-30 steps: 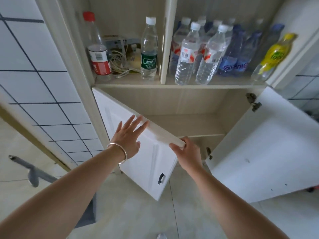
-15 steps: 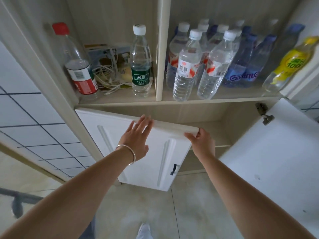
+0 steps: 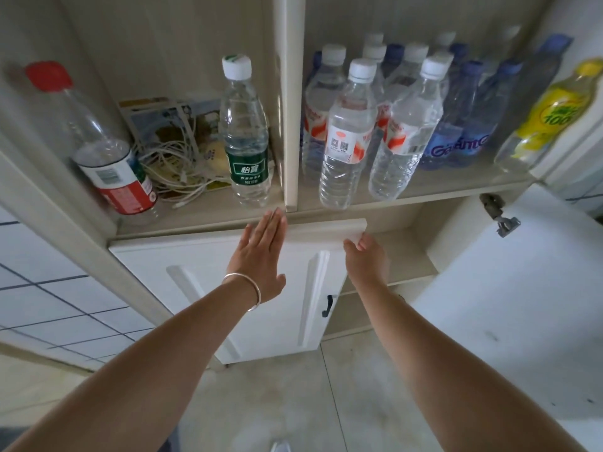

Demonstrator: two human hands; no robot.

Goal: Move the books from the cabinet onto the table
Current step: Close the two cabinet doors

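Note:
The cabinet's white left door (image 3: 202, 288) is nearly flush with the frame. My left hand (image 3: 261, 256), with a silver bangle on the wrist, lies flat and open against the door's front near its top edge. My right hand (image 3: 367, 261) curls its fingers around the door's upper right corner. The white right door (image 3: 522, 305) stands wide open. Behind it the lower compartment (image 3: 404, 252) shows a bare wooden shelf. No books or table are visible.
The upper shelf (image 3: 202, 216) holds a red-capped bottle (image 3: 107, 151), a tangle of white cables (image 3: 173, 168), a green-labelled water bottle (image 3: 246, 138), several clear and blue water bottles (image 3: 385, 125) and a yellow drink bottle (image 3: 548, 115). Tiled floor (image 3: 293, 402) lies below.
The left door has swung from wide open to almost shut, with both hands riding on it. My view has moved closer to the cabinet.

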